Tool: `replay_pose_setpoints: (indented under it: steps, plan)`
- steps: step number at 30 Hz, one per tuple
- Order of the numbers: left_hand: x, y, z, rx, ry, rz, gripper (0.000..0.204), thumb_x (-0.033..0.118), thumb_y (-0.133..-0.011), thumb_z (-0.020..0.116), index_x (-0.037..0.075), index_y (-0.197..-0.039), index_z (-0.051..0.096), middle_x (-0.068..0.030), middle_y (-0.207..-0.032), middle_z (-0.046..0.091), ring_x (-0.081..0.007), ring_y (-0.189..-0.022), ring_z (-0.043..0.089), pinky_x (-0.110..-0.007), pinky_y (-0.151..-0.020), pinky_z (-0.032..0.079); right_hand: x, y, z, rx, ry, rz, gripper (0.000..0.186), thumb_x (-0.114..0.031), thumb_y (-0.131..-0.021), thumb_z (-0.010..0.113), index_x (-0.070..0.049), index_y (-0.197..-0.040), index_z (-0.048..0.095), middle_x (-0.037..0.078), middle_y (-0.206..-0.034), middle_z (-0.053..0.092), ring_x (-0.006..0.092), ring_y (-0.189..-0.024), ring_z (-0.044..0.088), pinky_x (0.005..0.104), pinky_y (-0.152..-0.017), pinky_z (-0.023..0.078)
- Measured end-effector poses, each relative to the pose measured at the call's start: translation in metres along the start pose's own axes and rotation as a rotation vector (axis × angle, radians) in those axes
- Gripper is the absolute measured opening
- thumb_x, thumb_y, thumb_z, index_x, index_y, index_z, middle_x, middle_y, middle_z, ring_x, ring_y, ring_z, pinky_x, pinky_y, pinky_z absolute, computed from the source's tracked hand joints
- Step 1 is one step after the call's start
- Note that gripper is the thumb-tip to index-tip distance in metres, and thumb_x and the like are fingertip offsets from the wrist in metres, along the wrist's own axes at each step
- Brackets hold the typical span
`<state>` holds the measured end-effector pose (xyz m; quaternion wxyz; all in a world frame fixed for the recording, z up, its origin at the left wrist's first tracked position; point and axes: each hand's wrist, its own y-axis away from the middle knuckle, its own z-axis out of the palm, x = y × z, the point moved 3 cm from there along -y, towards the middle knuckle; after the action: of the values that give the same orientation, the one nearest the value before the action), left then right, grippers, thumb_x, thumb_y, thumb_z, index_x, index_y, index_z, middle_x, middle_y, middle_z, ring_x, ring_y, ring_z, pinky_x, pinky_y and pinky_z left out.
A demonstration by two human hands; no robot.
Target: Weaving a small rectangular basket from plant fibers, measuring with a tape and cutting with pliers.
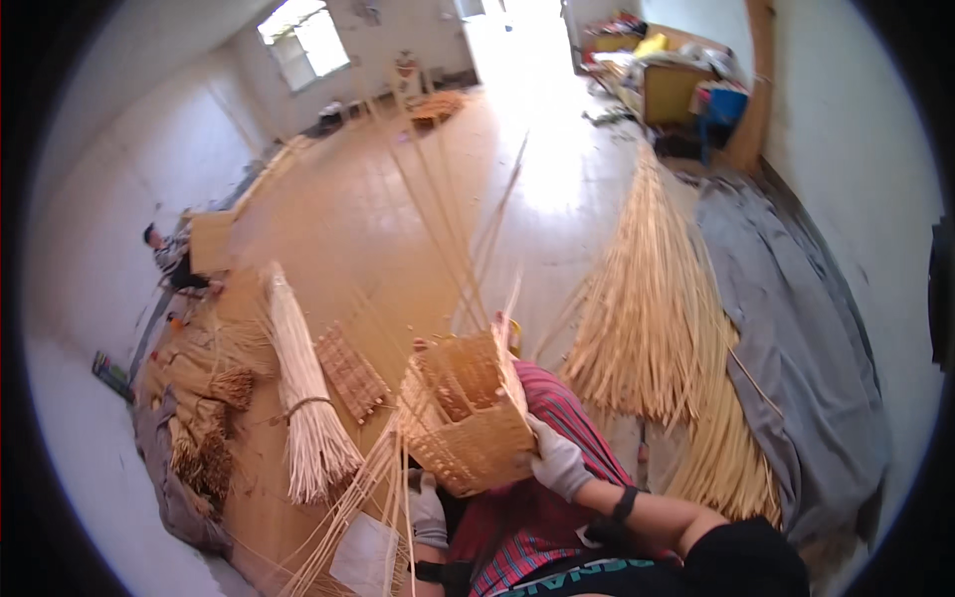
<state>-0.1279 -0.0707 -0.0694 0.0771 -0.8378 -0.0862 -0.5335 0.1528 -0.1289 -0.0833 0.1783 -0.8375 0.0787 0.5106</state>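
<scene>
A partly woven bamboo basket (pixel 468 445) is tilted over my lap, its hollow inside showing. Long loose strips stick up from its far side, and more fan out down to the lower left. My right hand (pixel 559 460), in a whitish glove, grips the basket's right side near the lower corner. My left hand (pixel 427 509), also gloved, is below the basket's lower left corner beside the hanging strips. Its fingers are mostly hidden, so I cannot tell what they hold. Red checked cloth (pixel 517 532) covers my lap under the basket.
Left of me lie a tied bundle of pale strips (pixel 313 428), a flat woven piece (pixel 351 370) and brownish bundles (pixel 204 438). A large strip pile (pixel 647 308) and a grey sheet (pixel 796 348) are on the right. Someone sits by the left wall (pixel 179 261).
</scene>
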Motion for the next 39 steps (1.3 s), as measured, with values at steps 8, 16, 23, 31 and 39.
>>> replay_pose_setpoints:
  steps: [8, 16, 23, 31, 39]
  plan:
    - [-0.018, -0.024, -0.004, -0.303, 0.33, -0.083, 0.022, 0.012, -0.105, 0.067, -0.002, -0.122, 0.067, -0.0117, -0.108, 0.072, -0.0202, -0.087, 0.07, -0.031, -0.066, 0.063, -0.005, -0.005, -0.012, 0.001, 0.052, -0.007, 0.074, -0.031, -0.091, 0.083, -0.008, -0.152, 0.048, 0.025, -0.123, 0.071, 0.0414, -0.118, 0.069, 0.0467, -0.1, 0.053]
    - [-0.076, -0.03, 0.001, -0.353, 0.341, -0.195, 0.023, 0.01, -0.097, 0.078, 0.0, -0.117, 0.073, -0.005, -0.085, 0.072, -0.0128, -0.067, 0.067, -0.026, -0.06, 0.055, -0.009, -0.006, -0.026, -0.156, 0.187, 0.137, 0.066, -0.027, -0.092, 0.076, -0.014, -0.149, 0.046, 0.027, -0.114, 0.072, 0.0462, -0.108, 0.07, 0.0523, -0.09, 0.055]
    - [-0.042, -0.018, -0.002, -0.396, 0.338, -0.06, 0.027, 0.006, -0.102, 0.069, 0.001, -0.128, 0.068, -0.0072, -0.111, 0.075, -0.0169, -0.099, 0.069, -0.032, -0.091, 0.056, -0.018, 0.002, -0.026, 0.01, 0.294, -0.041, 0.065, -0.021, -0.09, 0.076, -0.013, -0.148, 0.049, 0.021, -0.117, 0.071, 0.0414, -0.107, 0.07, 0.0485, -0.089, 0.056]
    - [-0.013, -0.004, -0.001, -0.337, 0.345, -0.092, 0.035, 0.017, -0.104, 0.067, -0.001, -0.133, 0.066, -0.0114, -0.116, 0.076, -0.0221, -0.108, 0.071, -0.035, -0.098, 0.057, -0.017, 0.004, -0.017, 0.062, 0.322, -0.11, 0.062, -0.029, -0.092, 0.076, -0.011, -0.147, 0.056, 0.018, -0.117, 0.072, 0.04, -0.103, 0.071, 0.0491, -0.088, 0.056]
    - [-0.006, -0.004, -0.002, -0.085, -0.42, 0.39, 0.023, 0.015, -0.1, 0.057, 0.012, -0.121, 0.067, -0.0145, -0.105, 0.072, -0.0388, -0.092, 0.071, -0.049, -0.079, 0.057, -0.002, -0.005, 0.003, 0.08, 0.194, -0.218, 0.058, -0.039, -0.099, 0.071, -0.004, -0.144, 0.059, 0.019, -0.119, 0.071, 0.0391, -0.106, 0.07, 0.0463, -0.092, 0.054]
